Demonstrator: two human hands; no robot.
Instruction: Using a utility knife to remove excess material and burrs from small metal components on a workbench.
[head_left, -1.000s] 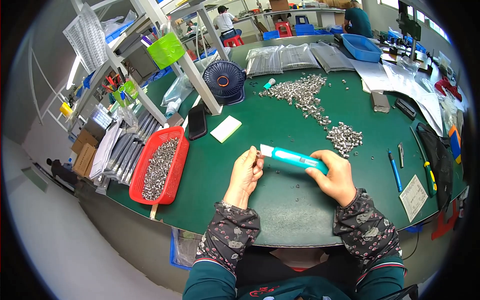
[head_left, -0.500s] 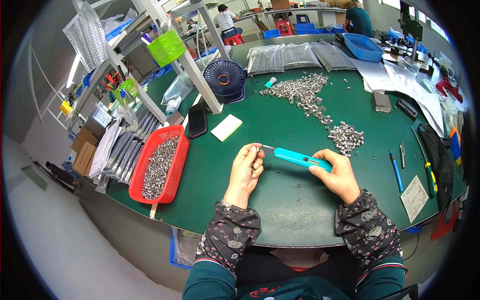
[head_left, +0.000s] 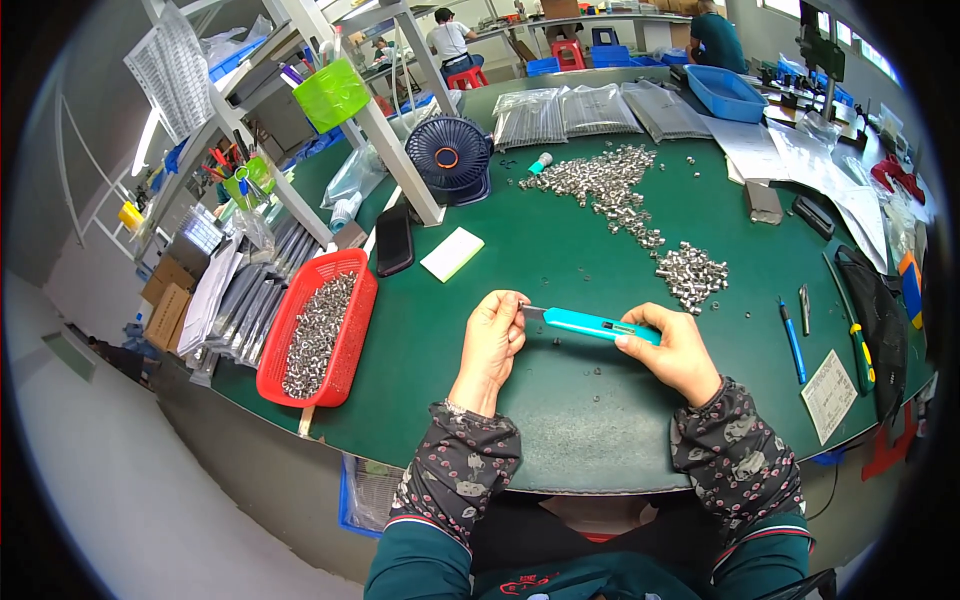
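My right hand (head_left: 676, 350) is closed around a turquoise utility knife (head_left: 592, 324), its thumb along the handle near the slider. The blade is out and points left at my left hand (head_left: 490, 345). Thumb and forefinger of that hand pinch a small metal piece at the blade tip; the fingers mostly hide it. Beyond the hands, a small heap of short silvery metal pieces (head_left: 690, 276) lies on the green table (head_left: 560, 440). A larger spread of similar pieces (head_left: 600, 186) sits farther back. At left, a red plastic basket (head_left: 345, 366) holds more of them.
Left of centre are a white-green pad (head_left: 453, 254), a dark phone (head_left: 395, 241) and a blue fan (head_left: 449, 158) beside a shelf post. On the right lie a blue pen (head_left: 791, 340), a paper slip (head_left: 828, 398) and a yellow-green handled tool (head_left: 862, 358). People sit farther off.
The knife's blade end has dipped slightly toward me. My left fingers have shifted a little and drawn closer together at the blade tip. The piles and basket stay as they were.
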